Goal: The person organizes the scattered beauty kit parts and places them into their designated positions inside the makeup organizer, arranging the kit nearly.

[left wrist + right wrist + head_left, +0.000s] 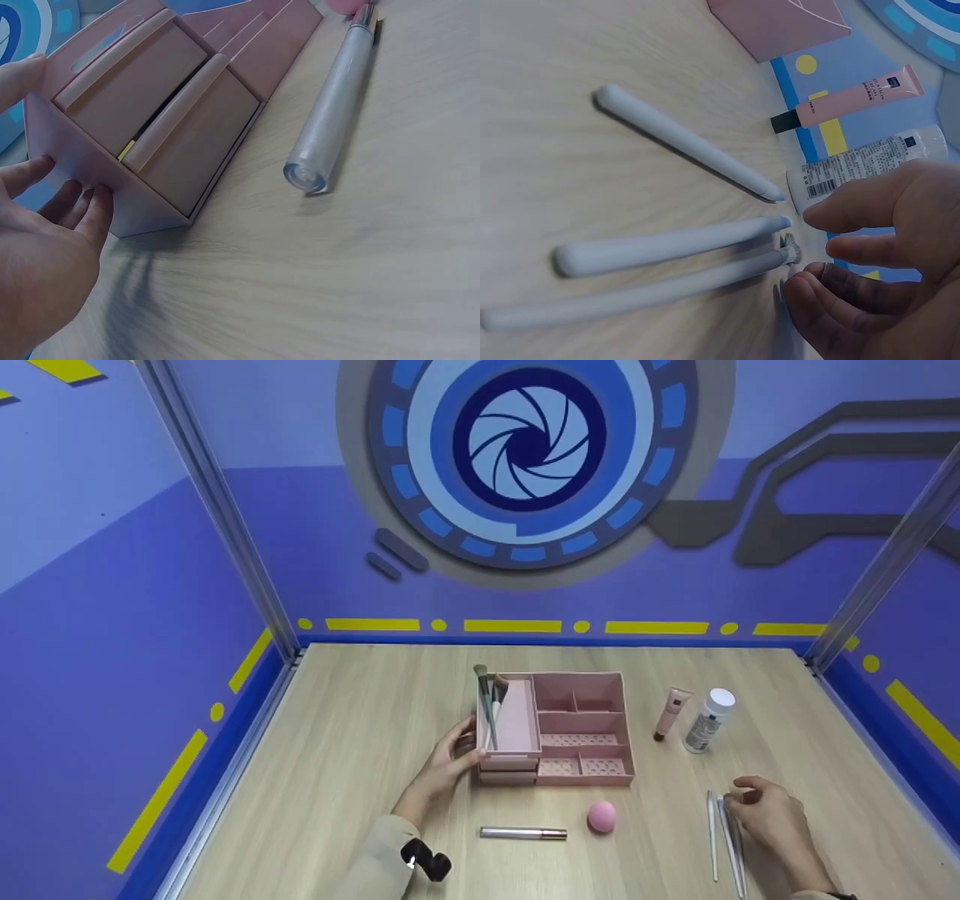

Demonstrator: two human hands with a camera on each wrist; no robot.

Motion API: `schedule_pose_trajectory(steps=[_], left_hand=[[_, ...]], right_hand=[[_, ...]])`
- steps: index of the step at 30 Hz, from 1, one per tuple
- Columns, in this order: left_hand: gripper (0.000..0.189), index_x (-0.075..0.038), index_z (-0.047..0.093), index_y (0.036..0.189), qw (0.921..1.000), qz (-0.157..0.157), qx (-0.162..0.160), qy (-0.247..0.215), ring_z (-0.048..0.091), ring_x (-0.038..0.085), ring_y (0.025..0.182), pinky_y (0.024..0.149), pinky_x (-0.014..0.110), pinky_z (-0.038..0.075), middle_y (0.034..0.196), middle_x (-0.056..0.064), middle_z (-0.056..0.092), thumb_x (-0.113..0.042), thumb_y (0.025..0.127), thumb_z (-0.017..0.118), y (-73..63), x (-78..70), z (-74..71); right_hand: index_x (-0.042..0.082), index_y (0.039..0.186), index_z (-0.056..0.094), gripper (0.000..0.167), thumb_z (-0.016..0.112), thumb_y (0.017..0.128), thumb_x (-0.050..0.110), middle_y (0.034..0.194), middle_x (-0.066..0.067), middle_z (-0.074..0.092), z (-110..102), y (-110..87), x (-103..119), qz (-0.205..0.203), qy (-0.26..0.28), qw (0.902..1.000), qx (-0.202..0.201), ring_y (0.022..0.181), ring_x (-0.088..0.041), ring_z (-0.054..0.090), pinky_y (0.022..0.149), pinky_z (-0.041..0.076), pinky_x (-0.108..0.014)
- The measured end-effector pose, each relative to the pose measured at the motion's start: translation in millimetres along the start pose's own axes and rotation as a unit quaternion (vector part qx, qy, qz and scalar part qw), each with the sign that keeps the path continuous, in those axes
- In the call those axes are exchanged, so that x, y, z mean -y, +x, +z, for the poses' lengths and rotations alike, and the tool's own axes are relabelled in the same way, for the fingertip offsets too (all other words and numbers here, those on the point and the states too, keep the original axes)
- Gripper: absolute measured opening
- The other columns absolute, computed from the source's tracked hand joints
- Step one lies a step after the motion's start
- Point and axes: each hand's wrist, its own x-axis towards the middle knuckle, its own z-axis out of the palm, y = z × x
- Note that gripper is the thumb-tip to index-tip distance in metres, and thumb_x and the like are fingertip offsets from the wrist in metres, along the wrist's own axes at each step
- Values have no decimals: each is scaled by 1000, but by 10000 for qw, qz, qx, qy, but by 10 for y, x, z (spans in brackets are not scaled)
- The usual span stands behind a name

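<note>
A pink makeup organizer (pixel 519 724) stands mid-table, two drawers at its front left. My left hand (pixel 442 769) holds its left front corner, thumb at the upper front edge and fingertips on the side wall (pixel 124 199). Two makeup brushes (pixel 491 709), one green-handled, lean in its upper left tray. At the right, my right hand (pixel 776 817) hovers by the tips of three slim white-handled brushes (pixel 690 142), its fingers loosely bent. Nothing shows between its fingers. One brush has a small grey bristle head; the other tips are hard to make out.
A silver tube (pixel 523 833) with a shiny cap lies before the organizer, beside a round pink sponge (pixel 601 817). Right of the organizer are a pink squeeze tube (pixel 671 712) and a white-capped bottle (pixel 709 724). Blue panel walls (pixel 510 600) bound the table.
</note>
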Motion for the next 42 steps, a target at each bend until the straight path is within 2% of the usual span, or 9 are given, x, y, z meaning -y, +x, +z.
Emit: schedule_pose_trajectory(steps=[6, 13, 19, 21, 28, 37, 42], left_hand=[[76, 4, 22, 151, 10000, 0, 11, -23, 37, 33, 130, 101, 27, 46, 147, 26, 31, -7, 89, 65, 5, 2, -5], [78, 2, 21, 152, 9999, -53, 3, -138, 40, 30, 129, 103, 27, 45, 147, 26, 32, -7, 89, 66, -8, -3, -10], [74, 2, 24, 152, 9994, 36, -1, 343, 40, 29, 131, 105, 26, 41, 148, 24, 33, -8, 90, 64, -10, -4, -12], [74, 2, 24, 152, 9993, 61, 2, 379, 40, 29, 132, 106, 26, 41, 149, 24, 33, -7, 90, 64, -8, -7, -10], [78, 3, 21, 152, 10000, 8, 4, -93, 40, 29, 133, 109, 28, 40, 149, 25, 33, -6, 89, 65, -2, 4, -2], [77, 3, 22, 152, 9998, -14, -30, -183, 41, 30, 131, 107, 28, 41, 147, 26, 35, -5, 88, 65, 4, 12, 5], [78, 2, 21, 152, 9999, -36, -6, -164, 42, 30, 131, 107, 27, 42, 147, 26, 35, -5, 88, 66, -3, 11, 0]], right_hand=[[-7, 125, 55, 50, 71, 82, 13, 104, -26, 65, 32, 26, 15, 281, -30, 9996, 55, 79, -23, 60, 57, 47, -28], [-9, 123, 56, 50, 71, 79, 10, 96, -20, 66, 59, 14, -6, 162, -115, 9998, 77, 74, -20, 58, 54, 45, -27], [-9, 122, 56, 48, 69, 79, 9, 99, -21, 64, 60, 5, -13, 254, -238, 9991, 247, 75, -20, 57, 55, 47, -28], [-9, 121, 58, 46, 68, 79, 7, 99, -21, 63, 61, 5, -8, 249, -279, 9990, 253, 75, -20, 57, 55, 48, -28], [-9, 115, 63, 40, 67, 78, 6, 97, -19, 65, 46, 22, 7, 19, -489, 9985, 261, 79, -23, 57, 58, 47, -29], [-8, 114, 64, 40, 67, 77, 7, 95, -16, 66, 37, 30, 2, 24, -459, 9985, 295, 81, -23, 57, 61, 45, -29], [-8, 115, 64, 41, 67, 77, 7, 95, -16, 64, 33, 20, 34, 64, -305, 9992, 233, 80, -23, 56, 58, 46, -28]])
